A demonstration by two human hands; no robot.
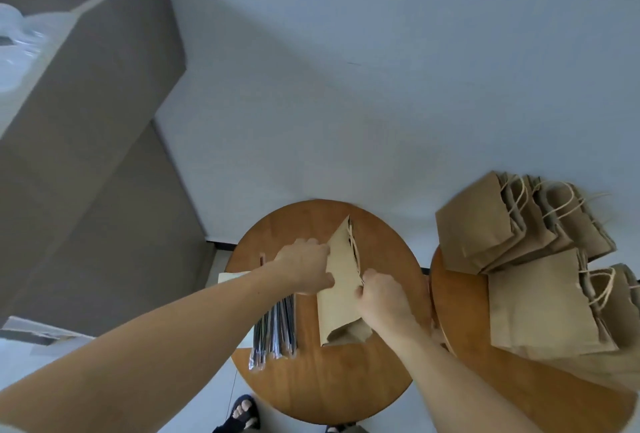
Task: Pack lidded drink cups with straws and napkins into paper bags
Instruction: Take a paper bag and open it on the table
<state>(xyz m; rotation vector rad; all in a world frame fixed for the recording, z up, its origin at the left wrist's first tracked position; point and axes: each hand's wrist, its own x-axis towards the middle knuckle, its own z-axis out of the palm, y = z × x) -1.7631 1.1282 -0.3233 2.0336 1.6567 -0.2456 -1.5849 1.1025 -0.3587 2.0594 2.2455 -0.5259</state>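
Caught from overhead above a round brown wooden tabletop (332, 380): a flat tan kraft-paper bag with twisted cord handles (341, 280), gripped at both sides. Hid the fingertips of the left hand (304, 266) behind the bag's left edge, the thumb laid on the near face and the fingers curled round the paper. Showed the right hand (381, 297) curled tight, pinching the right edge just beneath the dark slit of the mouth. Could not tell whether the bag rested on the wood or was lifted clear of it. Looked barely opened, creased along one fold, with the folded base flap down by the right wrist.

Lay beneath the left wrist, partly covered: a bundle of dark straws in clear wrappers (275, 328) and a pale stack of napkins (232, 276), mostly hidden by the forearm. Sat well right of the right fingers: a fanned heap of matching brown paper bags (519, 242) on a second wooden table (460, 297), cut off at the edge. Loomed far left of the left fingers: a large grey-brown cardboard box (104, 86), with blurred clear plastic (14, 37) inside, too smeared to identify.
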